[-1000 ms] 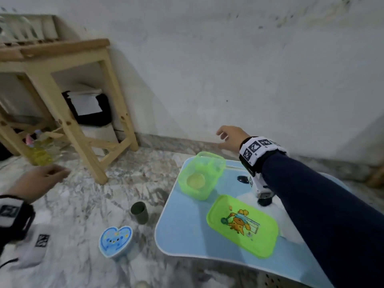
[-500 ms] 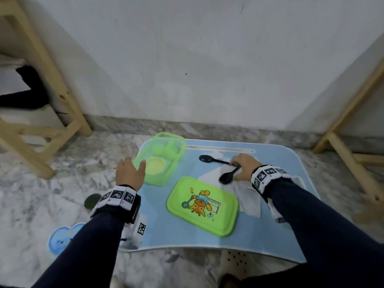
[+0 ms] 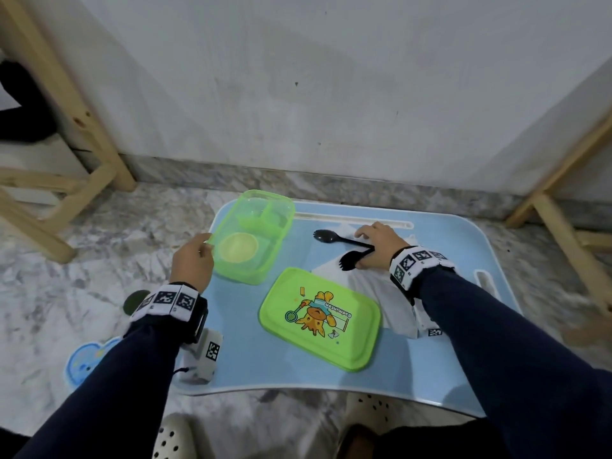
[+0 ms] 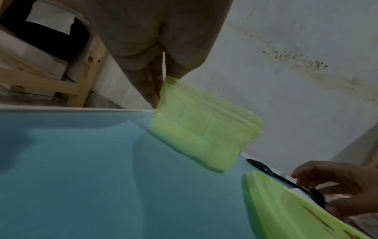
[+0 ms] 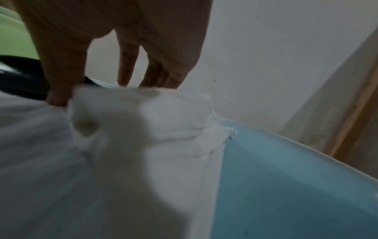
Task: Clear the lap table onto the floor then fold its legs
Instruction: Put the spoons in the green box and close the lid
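Clearing step in hand; legs not yet addressed. The left hand (image 3: 192, 265) grasps the near-left rim of the green lunch box (image 3: 253, 235), its fingers (image 4: 151, 87) curled over that corner, and the box is tipped with the gripped end raised off the blue worktop (image 3: 231, 352). The right hand (image 3: 376, 245) has its fingers curled about the handles of two black sporks (image 3: 344, 251) and bunches the white tissue (image 5: 122, 145) beneath them. The green lid (image 3: 319, 318) lies flat on the worktop between the two hands, nearer the body, untouched. Judgement: next move calls for lifting box and sporks clear and setting them on the marble floor (image 3: 66, 260) beside the worktop; lid and tissue remain to follow.
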Available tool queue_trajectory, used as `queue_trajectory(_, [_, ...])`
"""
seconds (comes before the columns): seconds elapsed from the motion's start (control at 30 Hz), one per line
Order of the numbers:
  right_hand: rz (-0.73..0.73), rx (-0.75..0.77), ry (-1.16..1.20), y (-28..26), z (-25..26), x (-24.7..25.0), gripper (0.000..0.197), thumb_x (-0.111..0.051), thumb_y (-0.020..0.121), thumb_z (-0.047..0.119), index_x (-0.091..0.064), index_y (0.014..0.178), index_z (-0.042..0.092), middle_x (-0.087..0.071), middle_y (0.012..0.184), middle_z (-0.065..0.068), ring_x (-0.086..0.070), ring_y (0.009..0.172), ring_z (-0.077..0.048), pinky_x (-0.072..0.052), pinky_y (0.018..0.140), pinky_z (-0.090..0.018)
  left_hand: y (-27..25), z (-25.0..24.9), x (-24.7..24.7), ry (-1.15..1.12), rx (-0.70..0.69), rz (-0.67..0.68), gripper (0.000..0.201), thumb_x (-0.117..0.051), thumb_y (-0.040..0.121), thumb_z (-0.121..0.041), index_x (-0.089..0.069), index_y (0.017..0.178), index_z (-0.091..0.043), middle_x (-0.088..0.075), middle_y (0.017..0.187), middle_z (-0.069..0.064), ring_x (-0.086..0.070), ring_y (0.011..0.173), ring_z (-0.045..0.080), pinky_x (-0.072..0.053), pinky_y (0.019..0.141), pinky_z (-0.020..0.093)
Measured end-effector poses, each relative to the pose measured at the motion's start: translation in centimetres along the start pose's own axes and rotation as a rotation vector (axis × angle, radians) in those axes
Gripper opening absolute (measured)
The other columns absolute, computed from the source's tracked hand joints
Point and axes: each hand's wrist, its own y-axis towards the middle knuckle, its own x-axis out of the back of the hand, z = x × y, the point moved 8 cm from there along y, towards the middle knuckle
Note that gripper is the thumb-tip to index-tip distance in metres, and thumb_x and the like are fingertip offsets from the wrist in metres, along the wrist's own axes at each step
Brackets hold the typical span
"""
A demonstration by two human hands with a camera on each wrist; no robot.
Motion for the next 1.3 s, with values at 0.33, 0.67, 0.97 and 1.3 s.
queue_trajectory(0.33, [0.086, -0.050, -0.013, 0.1, -0.1, -1.4, 0.018, -0.063, 0.081, 0.019, -0.062, 0.097, 0.010, -0.060, 0.095, -0.005, -0.049, 0.084, -0.019, -0.038, 0.076, -0.026, -0.3, 0.9, 0.7, -0.074, 0.095, -0.080, 0.034, -0.038, 0.092, -0.004, -0.055, 0.121, -0.002, -0.060, 0.120, 0.027, -0.055, 0.109, 0.041, -0.044, 0.090, 0.043])
queue_trajectory(0.67, [0.054, -0.067, -0.057, -1.1, 0.4, -0.9, 0.015, -0.042, 0.094, 0.013, -0.051, 0.106, 0.011, -0.061, 0.113, -0.018, -0.057, 0.100, -0.031, -0.040, 0.078, -0.033, -1.9, 1.7, -0.4, -0.085, 0.143, 0.051, 0.040, -0.040, 0.093, -0.012, -0.041, 0.132, -0.008, -0.052, 0.126, 0.026, -0.053, 0.108, 0.041, -0.042, 0.087, 0.042])
queue_trajectory(0.97, [-0.124, -0.109, -0.046, -2.3, 0.2, 2.2, 0.024, -0.034, 0.095, 0.010, -0.051, 0.112, 0.009, -0.059, 0.116, -0.016, -0.056, 0.104, -0.033, -0.042, 0.084, -0.037, -3.0, 1.3, -0.4, -0.193, 0.098, 0.116, 0.018, -0.053, 0.090, -0.020, -0.050, 0.080, -0.006, -0.053, 0.069, 0.003, -0.050, 0.075, 0.024, -0.036, 0.055, 0.029])
queue_trajectory(1.3, [-0.225, 0.077, 0.083, -1.4, 5.2, 4.0, 0.021, -0.040, 0.092, 0.006, -0.057, 0.104, 0.010, -0.054, 0.093, -0.010, -0.047, 0.081, -0.022, -0.036, 0.071, -0.031, -2.0, 1.4, -2.2, -0.279, 0.165, 0.281, 0.039, -0.061, 0.085, -0.034, -0.041, 0.110, -0.012, -0.060, 0.080, 0.008, -0.065, 0.081, 0.029, -0.052, 0.092, 0.047])
